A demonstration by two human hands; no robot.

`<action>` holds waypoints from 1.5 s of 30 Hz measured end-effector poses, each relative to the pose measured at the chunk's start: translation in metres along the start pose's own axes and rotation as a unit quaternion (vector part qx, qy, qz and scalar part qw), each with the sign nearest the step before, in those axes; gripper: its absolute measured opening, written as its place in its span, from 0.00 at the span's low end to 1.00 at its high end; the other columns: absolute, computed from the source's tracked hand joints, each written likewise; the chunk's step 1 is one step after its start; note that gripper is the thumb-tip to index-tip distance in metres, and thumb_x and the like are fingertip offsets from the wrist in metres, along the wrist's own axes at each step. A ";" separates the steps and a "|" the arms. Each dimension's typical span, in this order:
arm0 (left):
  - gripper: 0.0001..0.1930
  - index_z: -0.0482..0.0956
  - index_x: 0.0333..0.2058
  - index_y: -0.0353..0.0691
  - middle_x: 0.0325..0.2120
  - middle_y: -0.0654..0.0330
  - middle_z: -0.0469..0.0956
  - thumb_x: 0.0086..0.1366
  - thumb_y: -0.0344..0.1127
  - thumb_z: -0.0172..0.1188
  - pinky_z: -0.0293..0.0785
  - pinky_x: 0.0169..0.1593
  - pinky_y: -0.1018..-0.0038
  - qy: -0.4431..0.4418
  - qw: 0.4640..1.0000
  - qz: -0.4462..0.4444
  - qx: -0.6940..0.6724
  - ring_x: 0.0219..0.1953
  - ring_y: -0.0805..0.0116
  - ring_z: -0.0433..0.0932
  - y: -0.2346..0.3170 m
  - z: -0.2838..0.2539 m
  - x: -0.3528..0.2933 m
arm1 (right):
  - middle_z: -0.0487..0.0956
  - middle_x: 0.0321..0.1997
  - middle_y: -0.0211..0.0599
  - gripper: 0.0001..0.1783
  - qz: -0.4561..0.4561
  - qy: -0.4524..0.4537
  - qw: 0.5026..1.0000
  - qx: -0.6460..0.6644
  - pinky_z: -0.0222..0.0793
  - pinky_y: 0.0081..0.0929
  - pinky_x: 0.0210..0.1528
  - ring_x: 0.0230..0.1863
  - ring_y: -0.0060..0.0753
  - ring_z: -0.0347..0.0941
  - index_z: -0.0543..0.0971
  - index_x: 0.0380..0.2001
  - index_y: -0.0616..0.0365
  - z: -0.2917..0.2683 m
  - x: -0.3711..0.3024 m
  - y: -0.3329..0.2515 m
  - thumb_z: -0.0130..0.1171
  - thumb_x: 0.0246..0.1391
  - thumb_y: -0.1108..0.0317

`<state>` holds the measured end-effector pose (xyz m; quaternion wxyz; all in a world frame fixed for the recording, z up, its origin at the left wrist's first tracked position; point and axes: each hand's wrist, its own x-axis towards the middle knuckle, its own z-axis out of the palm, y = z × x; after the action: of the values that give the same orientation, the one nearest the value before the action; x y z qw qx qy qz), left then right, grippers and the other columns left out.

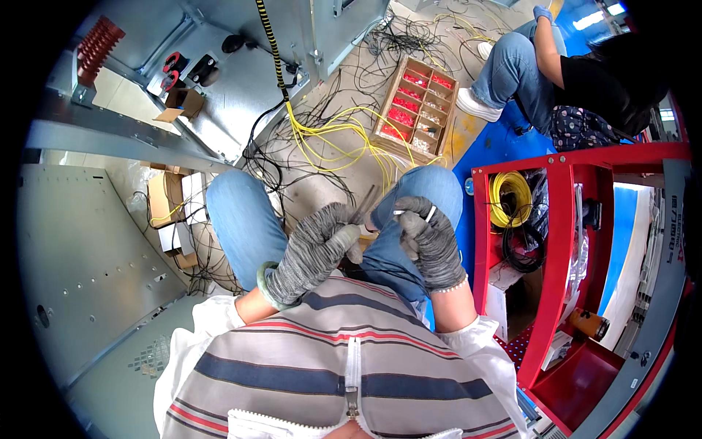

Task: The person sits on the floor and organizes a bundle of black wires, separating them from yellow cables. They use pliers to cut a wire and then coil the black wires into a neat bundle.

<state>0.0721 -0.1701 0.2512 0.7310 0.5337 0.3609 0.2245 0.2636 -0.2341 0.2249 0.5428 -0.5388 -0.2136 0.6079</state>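
Observation:
My left hand (314, 249), in a grey knit glove, is closed above my lap. From its fingertips stick out thin dark strips (362, 206), perhaps wire ends; their kind is unclear. Opposite it, a short way apart, my right hand (433, 247) in a matching glove is pinched around a small white piece (431, 214), too small to name surely. Beyond my knees, yellow wires (314, 139) run down from a black-and-yellow wrapped bundle (272, 51) and spread over the floor. A wooden compartment box (378, 137) holds red and pale small parts.
An open metal cabinet (241, 95) stands at the far left. Black cables (274, 164) litter the floor. A red shelf frame (561, 219) with a yellow wire coil (510, 199) stands at right. A co-worker (515, 69) sits at the far right. Cardboard boxes (164, 197) lie left.

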 end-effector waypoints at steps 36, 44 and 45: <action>0.11 0.74 0.37 0.37 0.16 0.67 0.72 0.61 0.36 0.51 0.61 0.21 0.85 0.008 1.000 0.001 -0.001 0.17 0.84 0.63 -0.027 0.009 -0.029 | 0.76 0.23 0.29 0.12 -0.001 -0.023 0.983 -0.181 0.64 0.16 0.30 0.26 0.17 0.69 0.77 0.29 0.62 0.012 -0.017 -0.001 0.53 0.53 0.62; 0.09 0.73 0.31 0.34 0.19 0.61 0.76 0.60 0.35 0.50 0.69 0.32 0.78 0.018 0.998 -0.015 0.055 0.23 0.75 0.72 -0.018 0.023 -0.022 | 0.75 0.23 0.31 0.19 -0.122 0.011 0.972 -0.198 0.65 0.17 0.30 0.26 0.19 0.69 0.77 0.29 0.63 0.037 -0.029 0.015 0.51 0.54 0.54; 0.09 0.73 0.31 0.34 0.19 0.61 0.76 0.60 0.34 0.50 0.69 0.32 0.78 0.017 0.999 -0.011 0.050 0.24 0.75 0.72 -0.018 0.025 -0.023 | 0.75 0.23 0.31 0.20 -0.121 0.018 0.971 -0.204 0.64 0.17 0.30 0.25 0.19 0.69 0.76 0.30 0.63 0.036 -0.029 0.015 0.51 0.54 0.54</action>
<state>0.0754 -0.2079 0.2449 0.6997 0.5614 0.3899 0.2078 0.2204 -0.2532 0.2361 0.4947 -0.6194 -0.3869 0.4711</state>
